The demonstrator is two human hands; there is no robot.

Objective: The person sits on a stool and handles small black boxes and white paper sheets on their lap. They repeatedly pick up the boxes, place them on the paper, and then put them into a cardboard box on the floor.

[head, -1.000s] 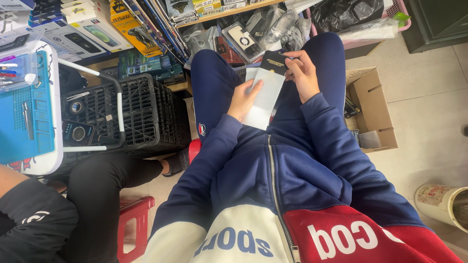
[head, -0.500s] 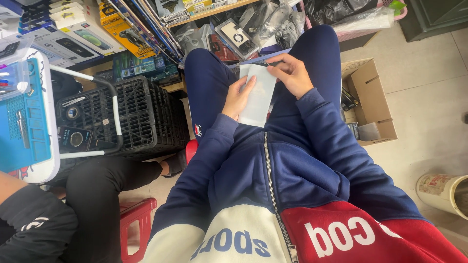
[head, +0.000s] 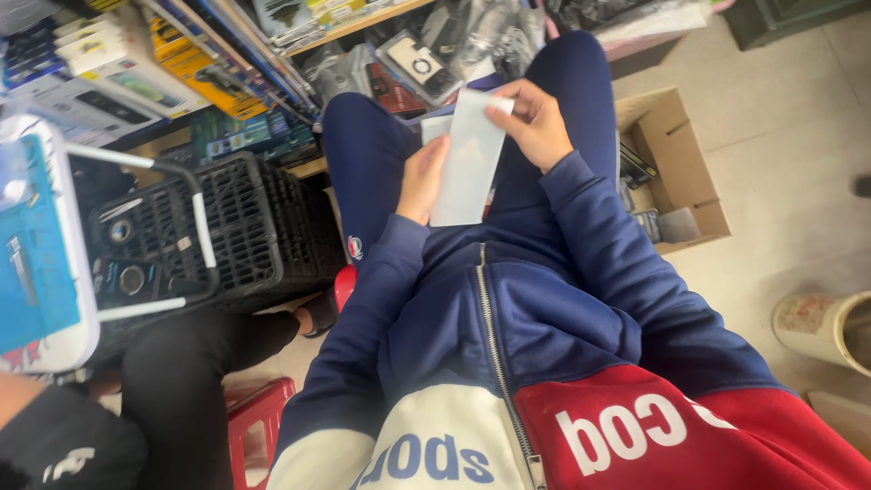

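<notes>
I sit with my knees apart and hold a long white flat packet [head: 464, 159] over my lap with both hands. My left hand [head: 420, 180] grips its lower left edge. Fingers of my right hand [head: 538, 122] pinch its top right corner. The packet stands roughly upright, tilted a little to the right. My sleeves and trousers are dark blue; the jacket front is white and red.
A black plastic crate [head: 231, 231] stands to my left, with a white and blue tray [head: 41, 263] beside it. Shelves of boxed goods [head: 209, 54] run along the top. An open cardboard box [head: 676, 172] sits to my right, a pale bucket [head: 826, 327] further right. Another person's black-clad leg [head: 181, 381] is at lower left.
The packet and both hands have stayed together over my lap; a dark strip at the packet's top seen a second ago no longer shows. My right hand now pinches the top corner.
</notes>
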